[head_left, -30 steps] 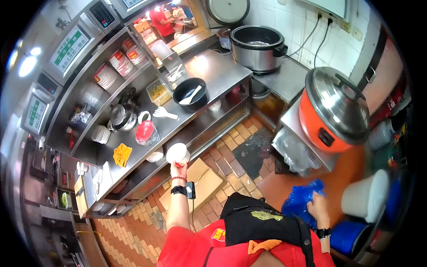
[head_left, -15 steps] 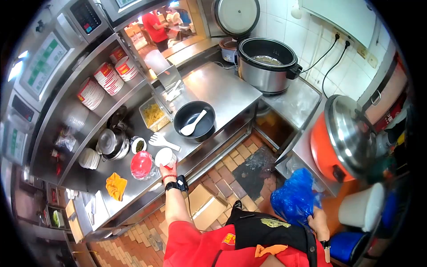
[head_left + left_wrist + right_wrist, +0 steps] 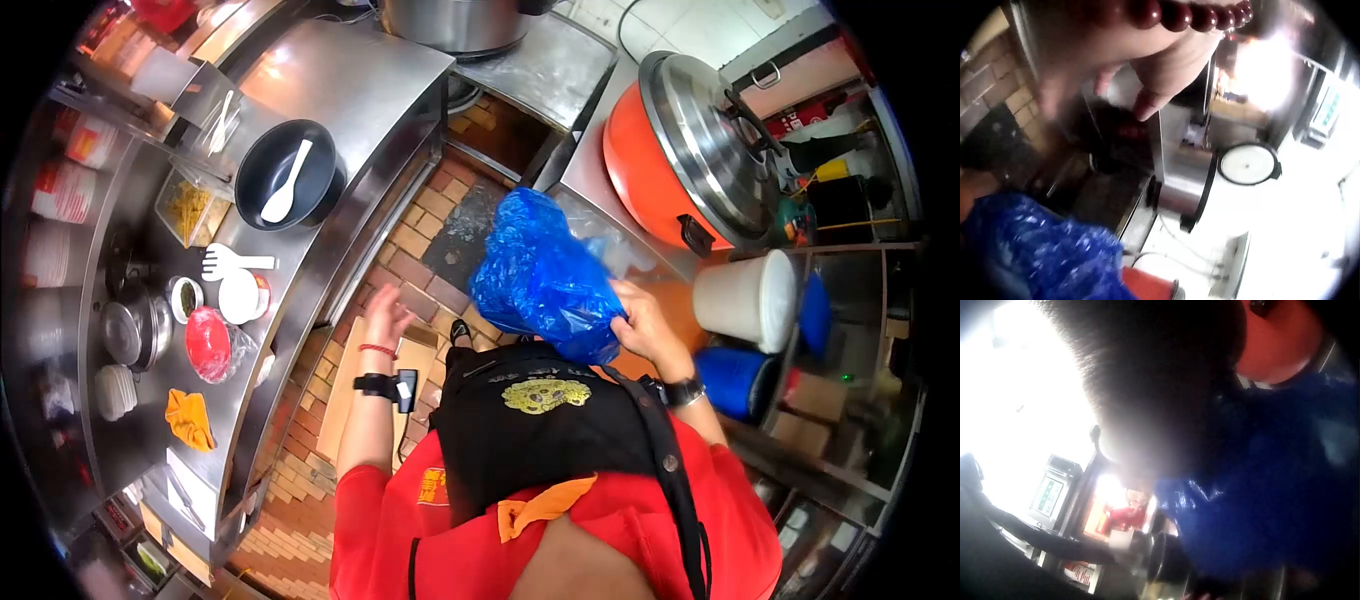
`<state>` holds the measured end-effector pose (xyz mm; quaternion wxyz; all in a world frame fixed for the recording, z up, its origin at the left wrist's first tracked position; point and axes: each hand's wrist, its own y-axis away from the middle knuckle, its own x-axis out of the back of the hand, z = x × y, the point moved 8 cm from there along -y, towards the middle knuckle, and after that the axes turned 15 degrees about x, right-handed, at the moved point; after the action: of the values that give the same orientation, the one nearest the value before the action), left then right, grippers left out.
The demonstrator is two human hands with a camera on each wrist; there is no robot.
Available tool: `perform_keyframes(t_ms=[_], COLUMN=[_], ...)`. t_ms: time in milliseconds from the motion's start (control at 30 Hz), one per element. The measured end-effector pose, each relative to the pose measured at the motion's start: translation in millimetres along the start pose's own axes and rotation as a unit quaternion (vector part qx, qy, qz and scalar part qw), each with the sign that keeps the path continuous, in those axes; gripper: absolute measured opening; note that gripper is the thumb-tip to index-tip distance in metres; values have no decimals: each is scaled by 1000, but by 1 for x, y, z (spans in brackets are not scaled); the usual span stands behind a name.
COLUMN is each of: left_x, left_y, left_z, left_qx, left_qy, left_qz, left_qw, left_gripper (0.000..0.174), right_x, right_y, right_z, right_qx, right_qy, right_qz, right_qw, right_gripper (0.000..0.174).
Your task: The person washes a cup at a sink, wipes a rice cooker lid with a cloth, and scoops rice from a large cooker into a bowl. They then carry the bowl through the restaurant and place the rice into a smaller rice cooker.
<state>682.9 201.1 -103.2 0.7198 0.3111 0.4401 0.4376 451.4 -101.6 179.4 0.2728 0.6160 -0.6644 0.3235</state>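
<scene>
A blue plastic bag [image 3: 545, 275] is gripped at its edge by the right hand [image 3: 648, 325], in front of the black apron. The left hand [image 3: 385, 322] holds nothing, its fingers apart, between the counter and the bag. In the left wrist view the left hand [image 3: 1129, 56] hangs above the bag [image 3: 1041, 250], not touching it. The bag [image 3: 1260, 487] fills much of the dark right wrist view beside the right hand [image 3: 1154, 412]. A white cup [image 3: 243, 296] stands on the counter beside a white fork-shaped server [image 3: 235, 262].
On the steel counter [image 3: 330, 60] are a black pot [image 3: 325, 190] with a white spoon, a red bowl [image 3: 208, 345] and an orange cloth [image 3: 189, 419]. An orange cooker [image 3: 640, 160] stands at the right, above a white bucket [image 3: 745, 298]. A cardboard box [image 3: 345, 400] lies on the floor.
The left hand has let go of the white cup, now on the counter, and moved away rightward. The right hand has brought the blue bag up and left. The head view has shifted rightward and down.
</scene>
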Motion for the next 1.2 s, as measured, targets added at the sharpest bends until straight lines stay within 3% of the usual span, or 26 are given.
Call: perform_keyframes(t_ms=[67,167,200,300,333,367,400,433,533,567,633,700,733,767,833,900,967,1000,1100,1167,1200], left_x=[-58,-147,-174,-229,-236,-238,-239,-230,-219,-221,-237,-245,-247,-248,-233,-193,-157,-140,-108,-102,-109], left_y=[20,52,62,57,58,61,63,48,59,63,80,92,99,108,120,108,108,113,113,104,98], left_z=[-4,-16,-23,-45,-44,-37,-29,-31,-21,-22,-22,-33,-33,-31,-18,-18,-24,-20,8,34,41], left_qx=[2,52,62,29,31,8,-15,-24,-15,-13,-74,-77,-78,-82,-128,-142,-77,-95,-209,-294,-294], left_qy=[-65,-115,-142,-243,-251,-228,-205,-143,-95,-103,-116,-120,-113,-106,-87,-135,-149,-165,-153,-169,-149], left_qz=[-9,-109,-143,-178,-179,-156,-134,-117,-135,-130,-163,-200,-195,-190,-151,-114,-81,-22,108,129,102], left_qw=[998,986,978,953,951,961,969,982,986,986,977,969,971,973,976,974,982,982,960,932,939], left_gripper=[75,103,104,57,57,40,25,17,23,23,22,22,22,22,21,21,20,20,39,57,67], right_x=[4,8,7,-8,-13,-17,-19,-15,2,7,17,3,-17,-36,-48,-17,-4,5,21,21,19], right_y=[3,15,21,45,58,76,100,113,133,124,85,46,37,37,36,40,43,39,26,21,17], right_z=[-3,3,6,31,53,76,102,111,118,108,66,43,48,55,84,87,103,96,65,44,33], right_qx=[24,-3,-3,-17,-84,-151,-203,-207,-193,-196,-100,-49,-24,2,2,-6,-52,-20,54,94,111], right_qy=[-4,-14,-15,24,54,83,128,126,-50,-59,-4,8,40,72,67,31,-94,-92,-90,-93,-79], right_qz=[-2,12,15,8,-14,-37,-51,-45,137,142,155,86,43,-8,35,173,215,231,228,210,185], right_qw=[1000,1000,1000,1000,995,984,969,969,970,969,983,995,998,997,997,985,971,968,968,969,973], right_gripper=[47,45,45,45,46,47,60,60,83,83,86,89,80,51,22,10,11,10,9,9,9])
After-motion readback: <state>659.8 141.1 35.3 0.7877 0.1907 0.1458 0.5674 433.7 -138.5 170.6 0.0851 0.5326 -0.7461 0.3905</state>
